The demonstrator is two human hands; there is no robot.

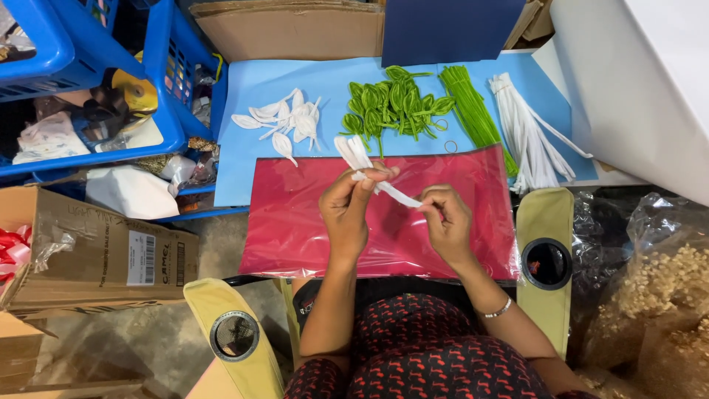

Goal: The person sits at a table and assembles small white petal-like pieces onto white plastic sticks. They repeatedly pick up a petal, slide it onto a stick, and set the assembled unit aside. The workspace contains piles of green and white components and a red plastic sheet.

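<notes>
Petals (353, 153) made from white fuzzy stems, that's what sits in the middle of the frame, a little cluster of loops sticking up out of the left hand (346, 209), which has them pinched between thumb and fingertips. The right hand (446, 219) is pressed shut on the far end of a white stem (397, 194) that runs slanted between the two hands. I'd guess this stuff weighs next to nothing: soft fuzz over bendy wire, so it holds a shape but kinks easily, and it's best gripped low at the gathered base instead of on the loops. Under the hands is a shiny red sheet (295, 214), looks slick and a bit wrinkly. Above that is a flat pale blue sheet (251, 125) with finished white petals (284, 122) scattered at upper centre-left, curly green leaf loops (391, 103) in the middle, a straight green stem bundle (473, 111) beside them, and a tied white stem bundle (526, 137) toward the right. Blue plastic crates (111, 74) fill the upper left, a cardboard box (88, 251) sits at left, and crinkly clear bags (650, 295) at lower right.
</notes>
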